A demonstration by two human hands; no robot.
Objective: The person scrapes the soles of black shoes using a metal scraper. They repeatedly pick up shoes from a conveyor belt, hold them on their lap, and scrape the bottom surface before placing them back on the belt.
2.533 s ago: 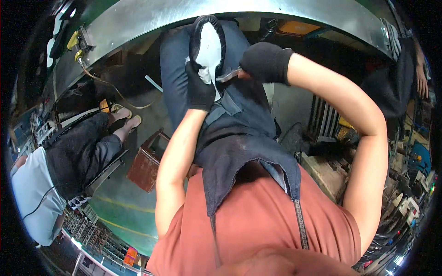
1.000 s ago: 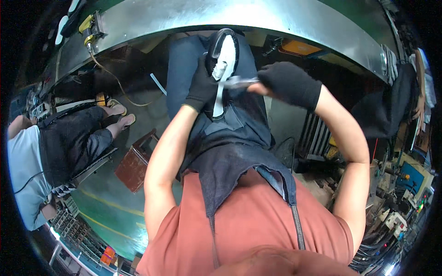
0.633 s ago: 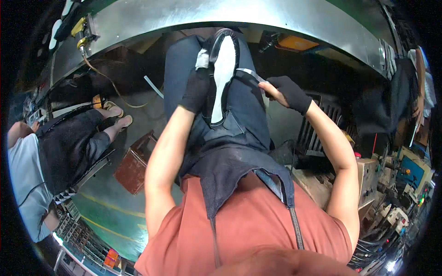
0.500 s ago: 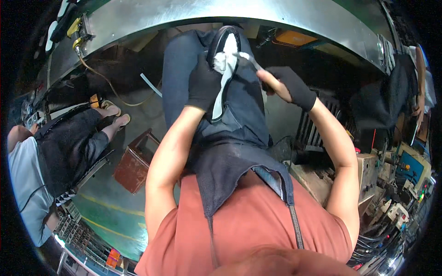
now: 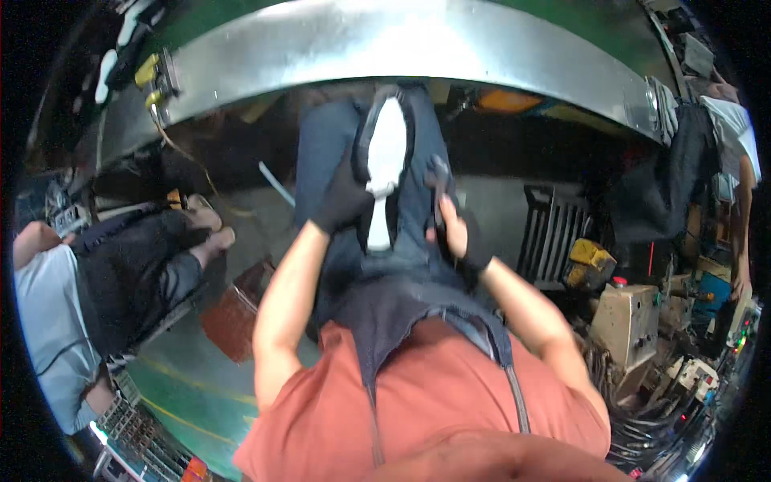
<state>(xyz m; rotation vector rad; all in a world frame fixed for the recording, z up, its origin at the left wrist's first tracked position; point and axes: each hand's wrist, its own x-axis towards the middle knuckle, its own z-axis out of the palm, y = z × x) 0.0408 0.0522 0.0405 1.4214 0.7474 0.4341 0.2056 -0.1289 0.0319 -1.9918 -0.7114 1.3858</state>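
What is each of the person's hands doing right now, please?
Left hand: closed on the side of the black-and-white shoe on the lap.
Right hand: closed around a dark tool.

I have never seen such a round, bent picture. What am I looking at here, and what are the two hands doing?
The picture comes from a wide fisheye camera worn on a person's head, looking down, so straight edges bend near the rim. There is no machine arm: a seated person in an orange shirt works with two hands in dark gloves. The left hand grips a shoe with a white sole facing up, resting on the lap. The right hand holds a dark tool beside the shoe. A curved metal table edge runs above. Another person sits at the left.
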